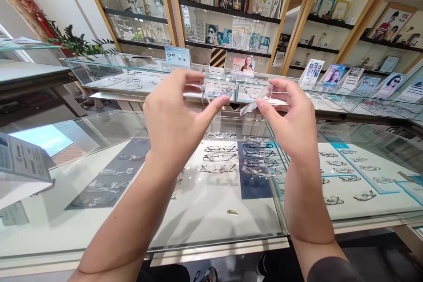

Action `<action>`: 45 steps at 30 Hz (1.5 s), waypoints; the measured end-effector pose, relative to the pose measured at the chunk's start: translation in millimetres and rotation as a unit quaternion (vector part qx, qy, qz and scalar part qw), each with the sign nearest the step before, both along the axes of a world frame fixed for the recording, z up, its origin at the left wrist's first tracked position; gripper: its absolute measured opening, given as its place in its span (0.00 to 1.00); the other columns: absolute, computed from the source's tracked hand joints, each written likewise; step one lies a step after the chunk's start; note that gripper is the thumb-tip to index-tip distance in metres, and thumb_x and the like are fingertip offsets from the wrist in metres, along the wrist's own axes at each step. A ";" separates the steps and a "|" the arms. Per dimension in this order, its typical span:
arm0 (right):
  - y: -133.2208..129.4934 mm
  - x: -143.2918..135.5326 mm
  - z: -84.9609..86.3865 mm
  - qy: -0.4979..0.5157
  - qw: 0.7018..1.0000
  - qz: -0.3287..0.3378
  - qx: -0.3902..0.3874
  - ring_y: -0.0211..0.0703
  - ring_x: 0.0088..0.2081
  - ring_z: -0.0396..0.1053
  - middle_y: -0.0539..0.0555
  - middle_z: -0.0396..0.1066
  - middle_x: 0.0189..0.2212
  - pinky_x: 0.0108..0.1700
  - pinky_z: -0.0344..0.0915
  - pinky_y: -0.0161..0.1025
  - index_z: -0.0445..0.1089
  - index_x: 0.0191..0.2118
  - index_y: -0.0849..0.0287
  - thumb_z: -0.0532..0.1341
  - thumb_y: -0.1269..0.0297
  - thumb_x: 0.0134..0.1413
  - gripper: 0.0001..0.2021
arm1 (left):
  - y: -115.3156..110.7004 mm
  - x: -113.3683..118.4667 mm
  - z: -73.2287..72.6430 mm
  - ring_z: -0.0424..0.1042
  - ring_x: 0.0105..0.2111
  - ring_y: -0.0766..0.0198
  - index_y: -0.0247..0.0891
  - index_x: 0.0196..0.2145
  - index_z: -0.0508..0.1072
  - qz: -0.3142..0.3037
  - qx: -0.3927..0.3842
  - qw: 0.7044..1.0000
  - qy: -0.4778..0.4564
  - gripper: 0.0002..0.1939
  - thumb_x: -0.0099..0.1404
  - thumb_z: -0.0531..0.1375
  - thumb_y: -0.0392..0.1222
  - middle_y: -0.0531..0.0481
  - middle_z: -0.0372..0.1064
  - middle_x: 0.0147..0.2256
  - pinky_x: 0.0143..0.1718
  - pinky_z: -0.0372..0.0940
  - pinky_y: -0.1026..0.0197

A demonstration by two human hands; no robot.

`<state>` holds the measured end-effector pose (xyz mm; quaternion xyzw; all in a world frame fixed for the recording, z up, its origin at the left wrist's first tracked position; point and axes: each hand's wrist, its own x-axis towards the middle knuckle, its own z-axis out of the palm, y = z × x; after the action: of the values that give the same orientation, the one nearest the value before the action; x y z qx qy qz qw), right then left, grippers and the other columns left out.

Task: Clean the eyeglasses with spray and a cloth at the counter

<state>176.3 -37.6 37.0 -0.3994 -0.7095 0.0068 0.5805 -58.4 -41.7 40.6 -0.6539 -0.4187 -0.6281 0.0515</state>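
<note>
A thin-rimmed pair of eyeglasses (236,89) is held up in front of me, above the glass counter. My left hand (172,114) is closed on its left end, fingers behind and thumb stretched along the lower edge of the lens. The other end is pinched between the thumb and fingers of my right hand (291,116). A whitish, translucent strip (248,108) hangs below the right lens by my right thumb; whether it is cloth or plastic film I cannot tell. The folded temples are hard to make out.
Below my hands is a glass display counter (198,229) with rows of eyeglasses (220,157) inside and a small gold bar (232,212). A folded leaflet (24,163) stands at left. Beyond are another glass counter (115,67) with upright cards and wooden shelves (228,11).
</note>
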 end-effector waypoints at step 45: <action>6.1 -2.1 -4.5 0.017 0.999 0.020 -0.043 0.53 0.54 0.80 0.58 0.80 0.54 0.61 0.77 0.61 0.75 0.58 0.52 0.67 0.60 0.66 0.17 | 2.2 10.4 -5.6 0.78 0.49 0.43 0.51 0.46 0.78 0.029 0.028 0.999 -0.018 0.25 0.57 0.77 0.61 0.48 0.78 0.47 0.58 0.73 0.37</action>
<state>174.1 -31.6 32.5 -0.4091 -0.7066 0.0559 0.5747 -48.0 -39.4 35.0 -0.6283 -0.4207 -0.6494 0.0806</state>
